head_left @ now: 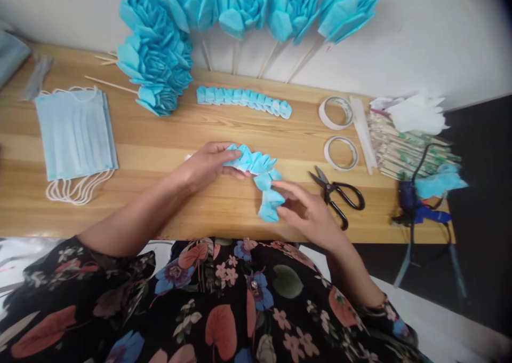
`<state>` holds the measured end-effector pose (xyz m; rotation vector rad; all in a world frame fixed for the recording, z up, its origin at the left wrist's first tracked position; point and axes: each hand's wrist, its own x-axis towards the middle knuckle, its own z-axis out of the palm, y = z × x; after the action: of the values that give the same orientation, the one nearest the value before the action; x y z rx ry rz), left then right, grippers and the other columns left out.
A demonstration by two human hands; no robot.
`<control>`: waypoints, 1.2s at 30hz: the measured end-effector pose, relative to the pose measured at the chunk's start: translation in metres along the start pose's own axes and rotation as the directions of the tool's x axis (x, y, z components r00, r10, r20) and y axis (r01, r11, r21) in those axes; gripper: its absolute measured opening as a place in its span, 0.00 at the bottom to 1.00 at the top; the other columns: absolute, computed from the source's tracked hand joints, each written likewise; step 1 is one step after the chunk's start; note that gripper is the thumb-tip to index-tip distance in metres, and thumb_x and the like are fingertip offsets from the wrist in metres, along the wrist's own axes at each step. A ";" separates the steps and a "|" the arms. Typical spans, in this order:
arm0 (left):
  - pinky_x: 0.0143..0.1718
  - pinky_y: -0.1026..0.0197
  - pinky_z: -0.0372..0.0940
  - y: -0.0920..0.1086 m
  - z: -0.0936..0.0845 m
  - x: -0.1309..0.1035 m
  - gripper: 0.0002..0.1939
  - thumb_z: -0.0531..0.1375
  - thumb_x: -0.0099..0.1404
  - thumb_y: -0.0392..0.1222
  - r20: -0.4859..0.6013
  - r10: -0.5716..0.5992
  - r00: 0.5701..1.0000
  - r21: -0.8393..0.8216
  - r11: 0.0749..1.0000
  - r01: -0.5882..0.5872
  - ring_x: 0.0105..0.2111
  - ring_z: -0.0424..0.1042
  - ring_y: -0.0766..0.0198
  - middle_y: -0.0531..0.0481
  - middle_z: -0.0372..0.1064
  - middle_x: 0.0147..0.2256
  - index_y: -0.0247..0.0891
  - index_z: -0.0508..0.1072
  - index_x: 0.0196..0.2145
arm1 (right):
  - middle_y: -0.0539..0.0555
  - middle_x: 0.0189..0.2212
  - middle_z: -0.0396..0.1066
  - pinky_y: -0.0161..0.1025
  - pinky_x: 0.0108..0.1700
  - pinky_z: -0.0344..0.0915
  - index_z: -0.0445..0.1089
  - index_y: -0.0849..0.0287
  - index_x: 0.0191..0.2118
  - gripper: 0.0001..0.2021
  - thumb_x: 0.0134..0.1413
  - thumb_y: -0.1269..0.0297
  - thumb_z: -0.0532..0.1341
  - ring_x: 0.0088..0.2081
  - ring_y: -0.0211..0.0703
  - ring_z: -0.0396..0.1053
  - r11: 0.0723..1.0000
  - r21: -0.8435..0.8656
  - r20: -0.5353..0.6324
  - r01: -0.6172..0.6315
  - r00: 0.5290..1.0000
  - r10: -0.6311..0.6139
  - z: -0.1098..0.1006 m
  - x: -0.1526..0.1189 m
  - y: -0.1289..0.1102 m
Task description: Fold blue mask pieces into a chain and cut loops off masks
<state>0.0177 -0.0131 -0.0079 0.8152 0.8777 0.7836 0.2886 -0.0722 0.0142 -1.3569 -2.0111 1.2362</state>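
Note:
A strip of folded blue petals bends between my two hands above the front middle of the wooden table. My left hand is closed on its left part, thumb on top and fingers beneath. At the strip's right end, which curves down toward me, my right hand pinches the last petals between thumb and fingers. Behind my hands lies a second row of folded blue petals, flat on the table. A pair of black-handled scissors rests open just right of my right hand.
Blue flowers on sticks lean along the wall, with more piled at left. A stack of face masks lies left. Two tape rolls, a bundle of wooden sticks and a blue glue gun are at right.

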 end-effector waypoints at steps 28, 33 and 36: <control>0.42 0.52 0.62 -0.004 0.014 -0.013 0.14 0.63 0.66 0.52 0.082 0.738 0.669 0.919 0.203 -0.337 0.37 0.68 0.58 0.47 0.70 0.32 0.40 0.72 0.30 | 0.53 0.42 0.80 0.41 0.45 0.73 0.75 0.56 0.45 0.12 0.55 0.64 0.63 0.41 0.43 0.76 0.961 0.273 -0.194 0.046 0.981 0.008 0.034 0.074 -0.006; 0.41 0.54 0.62 -0.009 0.014 -0.007 0.13 0.63 0.65 0.52 0.111 0.697 0.709 0.952 0.130 -0.277 0.38 0.68 0.57 0.46 0.72 0.34 0.39 0.74 0.32 | 0.53 0.41 0.79 0.41 0.44 0.72 0.74 0.55 0.43 0.10 0.55 0.64 0.63 0.41 0.43 0.76 0.971 0.226 -0.187 0.078 0.982 -0.035 0.037 0.072 -0.009; 0.42 0.54 0.61 -0.010 0.013 -0.005 0.11 0.62 0.66 0.48 0.113 0.693 0.712 0.957 0.118 -0.267 0.38 0.69 0.57 0.46 0.72 0.34 0.38 0.74 0.32 | 0.53 0.42 0.79 0.40 0.43 0.72 0.74 0.55 0.43 0.10 0.55 0.63 0.64 0.41 0.43 0.76 0.973 0.223 -0.170 0.056 0.985 -0.017 0.037 0.072 -0.010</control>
<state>0.0294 -0.0255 -0.0098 2.2326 1.4868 1.0062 0.2251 -0.0260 -0.0056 -1.2622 -1.7153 1.2485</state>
